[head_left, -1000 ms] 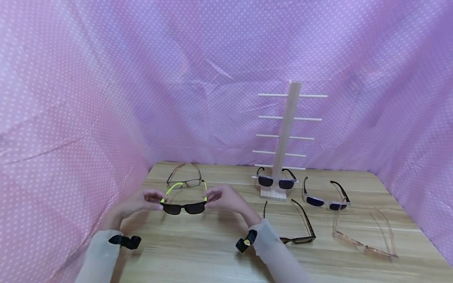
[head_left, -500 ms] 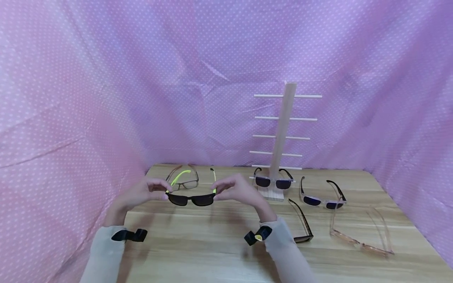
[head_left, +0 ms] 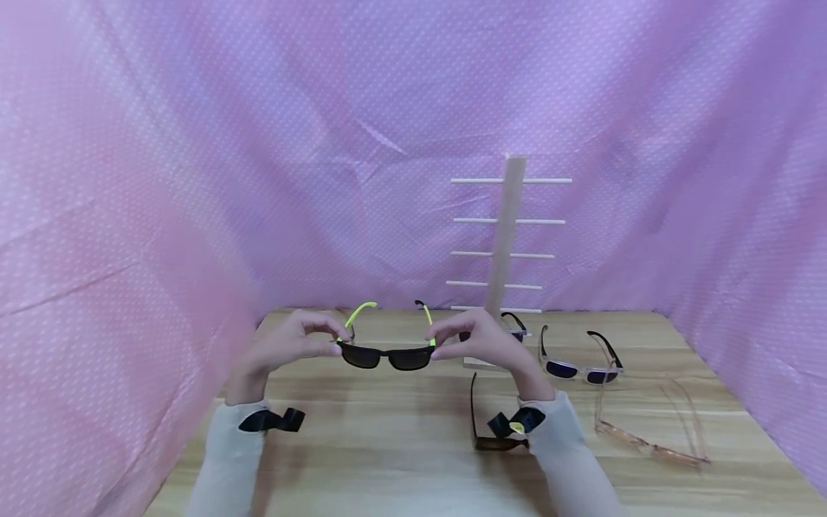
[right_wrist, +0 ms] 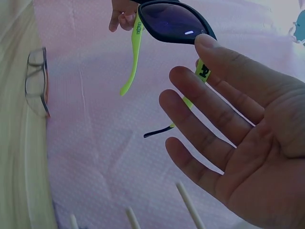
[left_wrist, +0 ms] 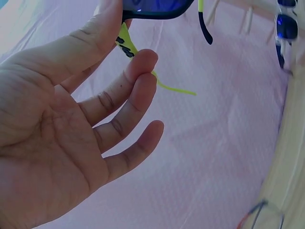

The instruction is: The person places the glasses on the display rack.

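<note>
Black-fronted sunglasses [head_left: 410, 359] with neon yellow temples are held up above the table, temples unfolded and pointing away from me. My left hand [head_left: 293, 345] pinches the left hinge corner between thumb and fingers. At the opposite corner, my right hand [head_left: 481, 343] grips the frame the same way. The right wrist view shows that thumb on the front edge of the lens [right_wrist: 171, 21], with the yellow temple [right_wrist: 202, 71] behind it. To the right rises a wooden display stand [head_left: 508, 230] with several rods; sunglasses [head_left: 520, 335] sit low on it, partly hidden by my right hand.
Clear-framed sunglasses [head_left: 584, 373] and pink transparent glasses [head_left: 652, 449] lie on the right of the wooden table [head_left: 388, 467]. Dark brown sunglasses [head_left: 500, 444] lie partly beneath my right wrist. Thin-framed eyeglasses [right_wrist: 36, 81] are on the table too. Pink dotted cloth [head_left: 323, 143] surrounds the table.
Both hands have carried the yellow-templed sunglasses rightward and slightly up, toward the stand. They now overlap the thin-framed eyeglasses, and my right hand covers part of the stand's base. The view has shifted slightly.
</note>
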{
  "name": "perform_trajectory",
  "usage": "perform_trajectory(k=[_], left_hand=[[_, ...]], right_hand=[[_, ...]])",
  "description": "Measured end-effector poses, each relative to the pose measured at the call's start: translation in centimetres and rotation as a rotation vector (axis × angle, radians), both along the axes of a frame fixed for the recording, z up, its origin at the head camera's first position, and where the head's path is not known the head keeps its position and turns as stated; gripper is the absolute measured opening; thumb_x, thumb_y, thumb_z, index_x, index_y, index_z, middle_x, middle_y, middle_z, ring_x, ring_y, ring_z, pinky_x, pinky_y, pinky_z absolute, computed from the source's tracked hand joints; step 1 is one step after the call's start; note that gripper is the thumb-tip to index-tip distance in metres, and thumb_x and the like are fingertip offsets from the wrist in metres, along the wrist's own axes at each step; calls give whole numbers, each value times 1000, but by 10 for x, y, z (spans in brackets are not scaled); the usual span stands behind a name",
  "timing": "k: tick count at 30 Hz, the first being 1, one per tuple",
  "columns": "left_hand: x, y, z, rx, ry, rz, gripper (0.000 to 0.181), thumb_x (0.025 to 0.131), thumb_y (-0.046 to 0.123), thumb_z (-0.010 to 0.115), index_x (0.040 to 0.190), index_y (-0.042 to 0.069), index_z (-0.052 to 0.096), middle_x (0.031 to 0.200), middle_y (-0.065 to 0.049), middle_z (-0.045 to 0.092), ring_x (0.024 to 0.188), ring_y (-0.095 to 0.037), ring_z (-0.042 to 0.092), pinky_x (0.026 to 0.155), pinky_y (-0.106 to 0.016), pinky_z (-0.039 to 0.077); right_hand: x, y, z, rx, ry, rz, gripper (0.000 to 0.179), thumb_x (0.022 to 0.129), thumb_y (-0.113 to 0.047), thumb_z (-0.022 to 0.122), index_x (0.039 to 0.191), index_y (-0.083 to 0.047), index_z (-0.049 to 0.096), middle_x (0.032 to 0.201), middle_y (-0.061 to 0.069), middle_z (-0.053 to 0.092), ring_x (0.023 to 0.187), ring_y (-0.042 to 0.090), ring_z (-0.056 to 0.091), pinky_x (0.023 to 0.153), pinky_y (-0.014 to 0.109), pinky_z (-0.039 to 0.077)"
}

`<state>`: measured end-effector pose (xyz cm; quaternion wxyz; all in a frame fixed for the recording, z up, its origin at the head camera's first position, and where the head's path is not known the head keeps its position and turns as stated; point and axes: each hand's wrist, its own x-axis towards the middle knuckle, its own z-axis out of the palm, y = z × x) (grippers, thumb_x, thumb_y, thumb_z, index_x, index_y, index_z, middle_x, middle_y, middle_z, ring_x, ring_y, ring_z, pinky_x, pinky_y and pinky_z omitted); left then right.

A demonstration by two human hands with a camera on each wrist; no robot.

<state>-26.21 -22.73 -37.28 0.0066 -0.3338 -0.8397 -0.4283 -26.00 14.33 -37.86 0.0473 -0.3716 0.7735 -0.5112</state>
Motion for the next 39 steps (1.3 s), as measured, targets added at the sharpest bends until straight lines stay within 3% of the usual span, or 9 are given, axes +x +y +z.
perform_trajectory(k=[2, 4, 5, 9, 16, 22, 27, 31, 39], left_hand=[[-4, 9, -2, 39, -53, -37, 14, 88, 12, 80, 100, 16, 78, 98, 9, 73, 91, -11, 62, 71, -21, 50], [-8, 20, -4, 111, -118, -112, 15, 87, 3, 77, 102, 7, 76, 99, 4, 72, 93, -12, 61, 75, -24, 50], [-10, 25, -4, 119, -122, -121, 15, 88, 3, 77, 103, 5, 76, 100, 5, 72, 93, -11, 61, 76, -24, 51], [-14, 46, -6, 144, -107, -146, 16, 86, 4, 79, 102, 5, 76, 99, 7, 74, 99, -10, 65, 89, -24, 50], [-25, 78, -17, 203, -95, -195, 15, 86, 1, 78, 101, 3, 76, 97, 4, 74, 100, -10, 65, 95, -24, 48], [-32, 100, -21, 239, -114, -238, 15, 87, 0, 77, 102, 1, 75, 97, 5, 73, 102, -11, 65, 98, -25, 48], [-38, 116, -22, 253, -129, -271, 14, 88, 1, 76, 103, 2, 75, 98, 6, 73, 103, -13, 65, 100, -27, 48], [-42, 129, -20, 250, -128, -276, 15, 88, 4, 78, 103, 4, 76, 99, 4, 73, 103, -14, 65, 100, -29, 48], [-50, 155, -22, 252, -139, -278, 17, 88, 6, 78, 104, 2, 76, 101, -4, 73, 99, -14, 66, 96, -30, 50]], right_hand=[[1, 10, 2, 24, 5, -19, 24, 83, -12, 84, 106, -9, 78, 93, 3, 77, 87, 9, 71, 75, 29, 58], [4, 20, 5, 41, 3, -37, 25, 83, -13, 85, 106, -10, 78, 93, 3, 77, 88, 9, 70, 76, 29, 57], [4, 25, 6, 52, 2, -48, 25, 82, -13, 85, 107, -10, 78, 95, 2, 77, 88, 9, 71, 78, 29, 57], [9, 45, 10, 60, 8, -63, 27, 82, -12, 85, 108, -10, 78, 98, 6, 78, 89, 12, 71, 78, 27, 57], [10, 76, 10, 72, 32, -118, 27, 82, -12, 85, 108, -9, 79, 101, 9, 78, 92, 5, 69, 78, 25, 56], [12, 95, 11, 36, -4, -107, 27, 83, -9, 84, 109, -4, 77, 105, 5, 79, 100, 6, 70, 85, 22, 55], [12, 110, 11, 41, 57, -86, 22, 83, -5, 83, 104, -6, 78, 101, -1, 79, 96, 8, 71, 86, 23, 55], [12, 124, 10, 42, 71, -106, 22, 82, -3, 83, 103, -8, 78, 101, 2, 78, 96, 7, 70, 87, 22, 54], [11, 146, 7, 26, 31, -142, 25, 83, 1, 80, 108, 3, 74, 103, -3, 78, 102, 7, 69, 94, 20, 51]])
